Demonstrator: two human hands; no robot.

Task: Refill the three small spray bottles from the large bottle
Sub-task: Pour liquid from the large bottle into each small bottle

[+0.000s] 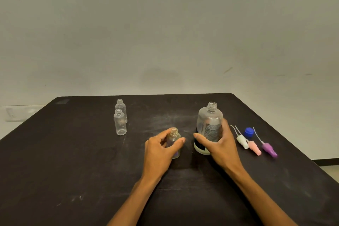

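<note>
Three small clear spray bottles stand uncapped and upright on the dark table [73, 152], and the large bottle [209, 126] serves here as the landmark. It stands upright with its neck open, right of the table's middle, a printed label on its side and a white band at its base. The right hand [220, 145] wraps round its lower half, thumb on the near-left side and fingers curled behind. Just to the left of the large bottle, the nearest small bottle [175, 143] is held by the left hand [159, 150], thumb and fingers curled about its body; whether its base rests on the table cannot be told. Farther left of the large bottle, and well apart from it, the other two small bottles stand close together, one [120, 123] in front of the other [121, 107]. To the right of the large bottle lie a blue cap [249, 131] and three spray tops with thin tubes: white [241, 140], pink [254, 148] and purple [269, 149], side by side.
</note>
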